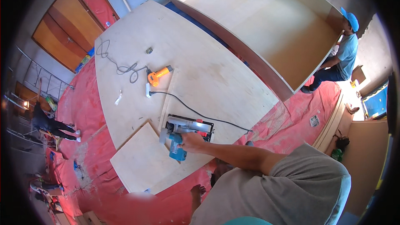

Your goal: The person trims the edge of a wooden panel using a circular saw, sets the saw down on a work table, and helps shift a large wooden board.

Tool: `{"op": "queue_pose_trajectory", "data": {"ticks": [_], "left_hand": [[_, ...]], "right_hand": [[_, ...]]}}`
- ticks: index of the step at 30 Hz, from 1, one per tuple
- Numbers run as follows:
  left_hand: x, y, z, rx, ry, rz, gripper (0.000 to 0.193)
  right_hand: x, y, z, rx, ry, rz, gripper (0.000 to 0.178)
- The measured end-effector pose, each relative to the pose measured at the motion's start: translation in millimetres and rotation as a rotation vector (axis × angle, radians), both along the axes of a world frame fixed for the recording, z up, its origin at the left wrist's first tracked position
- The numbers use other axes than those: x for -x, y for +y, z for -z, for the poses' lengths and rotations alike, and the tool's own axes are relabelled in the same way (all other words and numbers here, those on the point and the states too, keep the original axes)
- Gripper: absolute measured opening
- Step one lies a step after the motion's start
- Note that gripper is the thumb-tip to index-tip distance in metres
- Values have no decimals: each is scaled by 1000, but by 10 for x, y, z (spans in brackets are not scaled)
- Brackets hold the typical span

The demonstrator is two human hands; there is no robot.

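My right hand [193, 142] is wrapped around the handle of a blue cordless circular saw [178, 152]. The saw, with its silver guard and dark base plate, is over the near part of a large pale plywood sheet [200, 58]. Beside it, to the left, is a smaller plywood panel [141, 158] on top of the sheet. A narrow wooden strip [168, 100] runs away from the saw. Low beside my body, my left hand [198, 190] hangs with its fingers apart and nothing in it.
An orange corded power tool [159, 75], a white socket block [148, 90] and a small dark object [149, 50] lie on the sheet. A black cord crosses it. Behind stands a big open wooden box [258, 21], with a person [343, 54] beside it. Red sheeting [79, 112] covers the floor.
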State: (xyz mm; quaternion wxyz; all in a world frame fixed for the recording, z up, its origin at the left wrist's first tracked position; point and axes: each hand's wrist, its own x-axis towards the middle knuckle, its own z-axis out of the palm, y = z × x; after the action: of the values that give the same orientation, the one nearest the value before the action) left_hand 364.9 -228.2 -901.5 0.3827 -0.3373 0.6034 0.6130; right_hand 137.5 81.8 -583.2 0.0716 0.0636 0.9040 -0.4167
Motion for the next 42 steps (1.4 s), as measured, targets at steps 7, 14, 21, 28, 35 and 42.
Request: {"op": "queue_pose_trajectory", "data": {"ticks": [7,14,21,28,35,42], "left_hand": [[-341,-205,80,50,321,511,23],[-278,-138,-13,67,82,288,27],[79,231,-350,76,-66,94,29],[170,309,-457,34,-112,11,28],[-18,-102,2,134,352,583,32],[-23,-58,63,21,24,146,25]], "right_hand": [[-160,277,-544,132,-135,68,51],[-463,365,-747,140,-74,68,49],[-581,338,-421,228,-7,136,49],[-656,265,-525,158,-71,88,52],[-675,245,-411,157,-114,43,50],[-807,286,-547,124,-69,53,46]]}}
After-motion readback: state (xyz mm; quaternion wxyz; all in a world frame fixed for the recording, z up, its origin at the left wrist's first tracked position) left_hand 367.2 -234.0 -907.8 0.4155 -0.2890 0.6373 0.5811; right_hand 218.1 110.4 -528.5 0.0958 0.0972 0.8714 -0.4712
